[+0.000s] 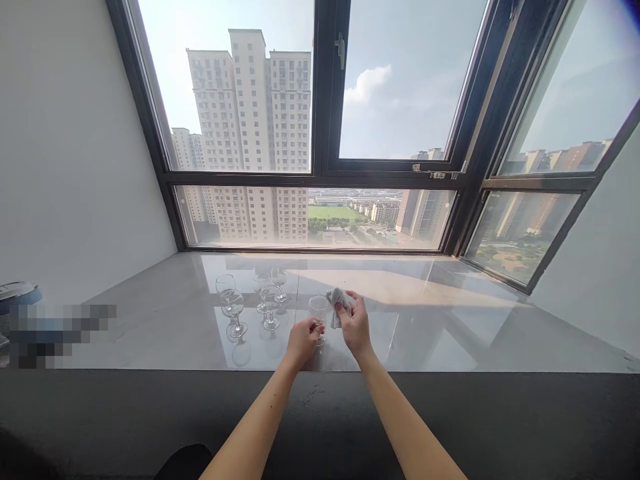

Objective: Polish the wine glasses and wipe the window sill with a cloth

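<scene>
My left hand (303, 342) is closed round the stem of a clear wine glass (318, 307), which stands upright near the front edge of the sill. Part of its stem and foot is hidden by my fingers. Just to the right of the bowl, my right hand (356, 325) pinches a crumpled pale grey cloth (335, 308). The cloth is close to the glass rim; whether they touch I cannot tell. Several more stemmed glasses stand upright to the left, among them a front glass (233, 307) and another wine glass (271, 300).
The glossy grey tiled windowsill (425, 333) reflects the window and has a sunlit strip toward the back. Behind it rises a dark window frame (320, 179). At the far left lies a blue and white item (20, 293), partly blurred out. White walls flank both sides.
</scene>
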`<state>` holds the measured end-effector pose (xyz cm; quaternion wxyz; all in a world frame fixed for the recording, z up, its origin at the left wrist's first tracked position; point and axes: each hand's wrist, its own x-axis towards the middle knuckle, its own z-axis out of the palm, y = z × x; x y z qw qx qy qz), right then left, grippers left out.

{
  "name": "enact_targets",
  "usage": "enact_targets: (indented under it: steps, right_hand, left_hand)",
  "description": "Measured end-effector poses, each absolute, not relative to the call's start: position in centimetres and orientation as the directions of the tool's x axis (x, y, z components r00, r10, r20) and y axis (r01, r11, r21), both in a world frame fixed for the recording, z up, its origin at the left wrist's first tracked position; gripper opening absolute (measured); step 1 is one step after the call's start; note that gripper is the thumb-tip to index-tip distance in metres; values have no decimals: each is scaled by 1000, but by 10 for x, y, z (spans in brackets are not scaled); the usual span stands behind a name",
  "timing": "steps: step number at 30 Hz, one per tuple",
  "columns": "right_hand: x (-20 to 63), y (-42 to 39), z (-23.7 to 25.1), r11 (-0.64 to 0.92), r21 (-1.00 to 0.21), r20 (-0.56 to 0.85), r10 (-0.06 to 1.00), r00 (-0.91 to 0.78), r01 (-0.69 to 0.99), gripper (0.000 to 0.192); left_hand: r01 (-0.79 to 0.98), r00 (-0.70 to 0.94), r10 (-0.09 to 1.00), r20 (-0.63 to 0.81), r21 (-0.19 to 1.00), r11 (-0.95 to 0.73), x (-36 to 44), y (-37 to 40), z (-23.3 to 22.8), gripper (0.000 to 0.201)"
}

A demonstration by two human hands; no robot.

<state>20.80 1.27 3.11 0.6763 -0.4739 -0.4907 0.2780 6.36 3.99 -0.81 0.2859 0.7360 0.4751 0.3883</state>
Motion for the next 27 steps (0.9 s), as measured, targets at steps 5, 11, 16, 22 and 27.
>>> enact_targets:
  steps: [5, 11, 16, 22, 27]
  right_hand:
    - [215, 11, 0, 303, -921, 385, 810, 443, 246, 51]
    - [209, 6, -9, 348, -909, 400, 882, 247, 230, 53]
    - [207, 7, -7, 350, -900, 389, 914, 113, 260, 49]
    - [209, 10, -10, 304, -914, 354, 921, 164, 268, 45]
    - [209, 11, -9, 307, -903, 375, 905, 200, 302, 42]
  left_hand:
    - [461, 234, 923, 306, 801, -382, 64, 41, -9, 20]
    - [351, 126, 915, 382, 846, -401, 62, 38, -1, 25]
    - [197, 62, 919, 390, 898, -394, 57, 41, -1, 24]
    - [99, 36, 931, 364, 925, -366, 57, 44, -5, 28]
    - [127, -47, 919, 392, 915, -384, 57, 42, -3, 31]
